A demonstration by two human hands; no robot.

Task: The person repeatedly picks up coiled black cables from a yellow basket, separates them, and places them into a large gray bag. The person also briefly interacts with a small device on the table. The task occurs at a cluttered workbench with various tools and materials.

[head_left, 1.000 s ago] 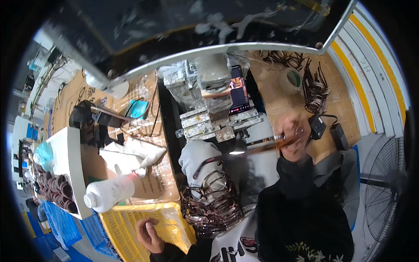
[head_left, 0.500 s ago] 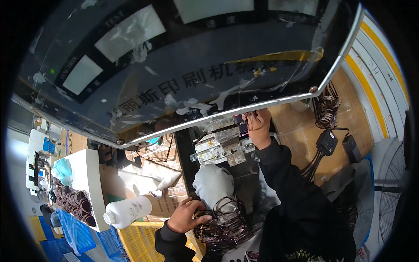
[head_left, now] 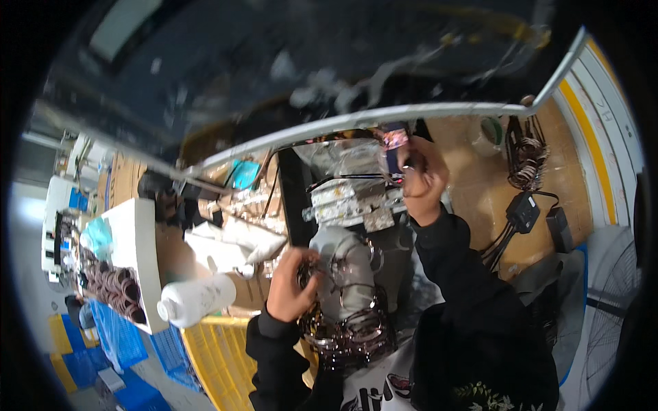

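Observation:
My left hand (head_left: 291, 288) is raised over my lap, its thumb and fingers curled around a dark eyeglass frame, partly hidden by them. Just below it a pile of shiny dark eyeglass frames (head_left: 353, 335) lies over a grey cloth-covered form (head_left: 336, 243). My right hand (head_left: 426, 181) is closed on another dark eyeglass frame at the right end of a metal fixture (head_left: 353, 202). A thin dark temple stretches left from there across the fixture. Against the fingers stands a small dark block with a lit pink patch (head_left: 395, 139).
A large dark machine panel (head_left: 308, 75) overhangs the fixture. To the left are a white bottle (head_left: 199, 300), a white cloth (head_left: 233, 243), a yellow crate (head_left: 216, 349) and a white foam box (head_left: 130, 229). Power adapters (head_left: 524, 212) and more frames (head_left: 526, 154) lie at right.
My left hand has risen from the pile, lifting a frame. My right hand has turned at the fixture and shows more fully. The whole view has shifted, and the panel covers less of the fixture.

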